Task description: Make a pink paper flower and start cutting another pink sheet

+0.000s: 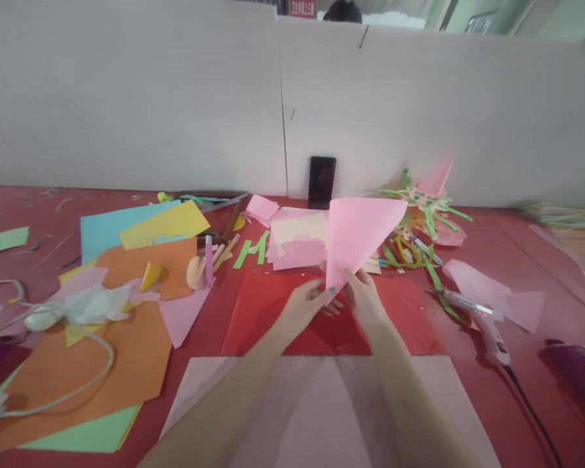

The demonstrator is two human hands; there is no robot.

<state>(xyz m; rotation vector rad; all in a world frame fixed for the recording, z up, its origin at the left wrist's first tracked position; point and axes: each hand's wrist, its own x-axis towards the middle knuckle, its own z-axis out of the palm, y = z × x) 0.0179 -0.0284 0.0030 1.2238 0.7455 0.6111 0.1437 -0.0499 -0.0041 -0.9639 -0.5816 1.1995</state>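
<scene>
Both my hands hold a sheet of pink paper (361, 227) rolled into a cone, its narrow end down and its wide end up. My left hand (308, 300) grips the lower left side near the tip, with some fingers behind the paper. From the right, my right hand (363, 292) pinches the cone low down. Beneath the hands lies a red mat (268, 315). Behind it are cut pink and cream paper pieces (299, 231) and small green strips (262, 247).
A glue gun (482, 318) with a black cord lies at right, near a purple object (578, 374). A paper figure with a pink cone hat (437, 179) stands at the back right. A phone (321, 182) leans on the white partition (175, 97). Orange paper (141, 351) and a white cable (110, 367) spread left.
</scene>
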